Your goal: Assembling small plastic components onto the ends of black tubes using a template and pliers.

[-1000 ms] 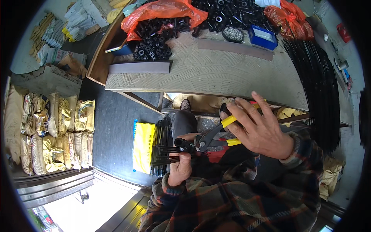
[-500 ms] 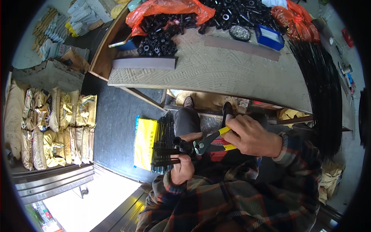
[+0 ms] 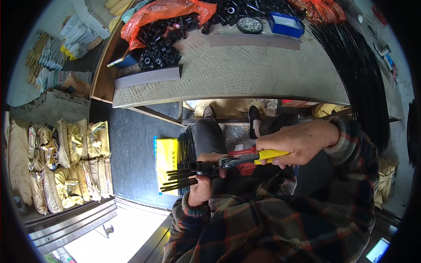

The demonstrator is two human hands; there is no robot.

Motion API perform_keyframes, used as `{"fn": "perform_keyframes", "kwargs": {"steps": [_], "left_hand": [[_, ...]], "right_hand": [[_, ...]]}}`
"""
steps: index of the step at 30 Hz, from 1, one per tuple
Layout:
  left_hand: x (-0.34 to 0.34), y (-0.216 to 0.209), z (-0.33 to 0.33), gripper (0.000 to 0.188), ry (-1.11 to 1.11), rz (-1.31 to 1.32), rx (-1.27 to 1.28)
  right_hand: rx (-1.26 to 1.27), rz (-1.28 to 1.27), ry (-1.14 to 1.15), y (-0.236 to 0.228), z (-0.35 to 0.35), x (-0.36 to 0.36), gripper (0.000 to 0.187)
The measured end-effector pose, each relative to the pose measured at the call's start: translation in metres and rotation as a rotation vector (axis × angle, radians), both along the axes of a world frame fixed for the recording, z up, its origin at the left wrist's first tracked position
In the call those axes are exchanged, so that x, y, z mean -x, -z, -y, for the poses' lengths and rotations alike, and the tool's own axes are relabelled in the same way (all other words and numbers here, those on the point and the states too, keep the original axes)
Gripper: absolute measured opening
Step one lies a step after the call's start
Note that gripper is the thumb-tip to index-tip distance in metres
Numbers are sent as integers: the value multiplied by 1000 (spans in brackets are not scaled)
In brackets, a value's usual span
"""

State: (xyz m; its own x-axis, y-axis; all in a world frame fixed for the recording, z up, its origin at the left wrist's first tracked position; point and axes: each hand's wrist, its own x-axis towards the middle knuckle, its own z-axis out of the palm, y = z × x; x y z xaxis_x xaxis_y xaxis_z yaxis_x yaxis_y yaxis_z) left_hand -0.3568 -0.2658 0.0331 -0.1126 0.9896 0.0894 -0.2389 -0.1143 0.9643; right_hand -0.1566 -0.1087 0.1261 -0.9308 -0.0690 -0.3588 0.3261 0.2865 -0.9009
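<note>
Left hand (image 3: 201, 188) partly hides black fitting (image 3: 204, 167); right hand (image 3: 302, 139), yellow-handled pliers (image 3: 267, 154).

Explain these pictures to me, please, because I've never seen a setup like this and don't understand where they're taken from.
There's no robot: a person works bare-handed. Every picture comes from one wide fisheye camera on their head, looking down, so straight edges bend. The left hand holds a black tubular part with thin black rods sticking out. The right hand grips yellow-handled pliers, their jaws beside the part. On the table ahead are black fittings, an orange-red bag, a blue box and long black strands.
</note>
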Motion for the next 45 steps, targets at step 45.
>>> {"fn": "perform_keyframes", "kwargs": {"steps": [45], "left_hand": [[-6, -22, -45, 34, -94, -116, -196]], "right_hand": [[290, -230, 820, 173, 59, 45, 24]]}}
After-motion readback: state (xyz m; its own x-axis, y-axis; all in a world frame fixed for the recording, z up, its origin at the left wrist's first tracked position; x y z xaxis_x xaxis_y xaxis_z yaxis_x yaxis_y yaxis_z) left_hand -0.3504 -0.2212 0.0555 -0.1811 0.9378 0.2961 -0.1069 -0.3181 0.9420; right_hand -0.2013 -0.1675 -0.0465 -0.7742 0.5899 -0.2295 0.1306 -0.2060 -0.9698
